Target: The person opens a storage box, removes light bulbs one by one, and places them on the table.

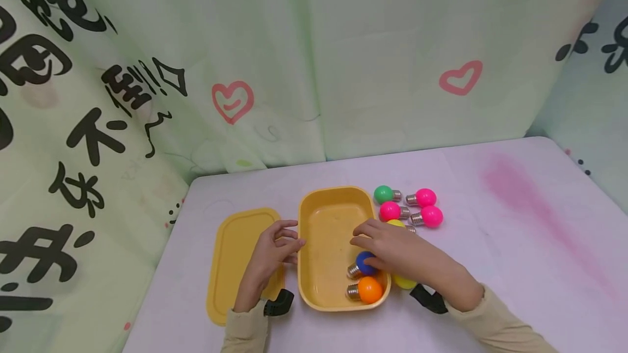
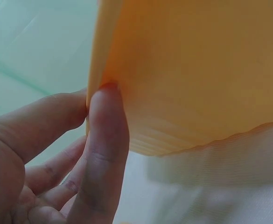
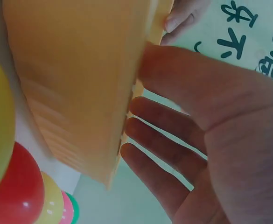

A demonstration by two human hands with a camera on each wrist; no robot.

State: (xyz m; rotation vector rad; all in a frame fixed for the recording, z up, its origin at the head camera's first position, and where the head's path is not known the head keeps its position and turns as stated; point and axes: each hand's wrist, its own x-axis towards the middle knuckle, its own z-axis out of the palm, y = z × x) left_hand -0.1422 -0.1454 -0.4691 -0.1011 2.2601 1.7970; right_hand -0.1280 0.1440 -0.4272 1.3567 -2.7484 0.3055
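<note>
A yellow plastic box [image 1: 326, 266] stands between my hands. My left hand [image 1: 275, 249] pinches its left rim between thumb and finger, as the left wrist view shows. Over the right rim reaches my right hand [image 1: 397, 247], fingers loosely spread; its thumb overlaps a blue light bulb [image 1: 364, 262] inside the box. Whether the thumb touches that bulb I cannot tell. Below the blue one lies an orange light bulb [image 1: 370, 290], metal base pointing left. The right wrist view shows the spread fingers [image 3: 155, 168] beside the rim, with nothing visible between them.
Left of the box lies a flat yellow lid [image 1: 225, 266]. Right of it are a green bulb [image 1: 383, 194], several pink bulbs [image 1: 426, 197] and yellow bulbs [image 1: 404, 282], partly under my right arm. A red bulb [image 3: 19, 186] appears in the right wrist view. Curtains stand behind the table [image 1: 471, 195].
</note>
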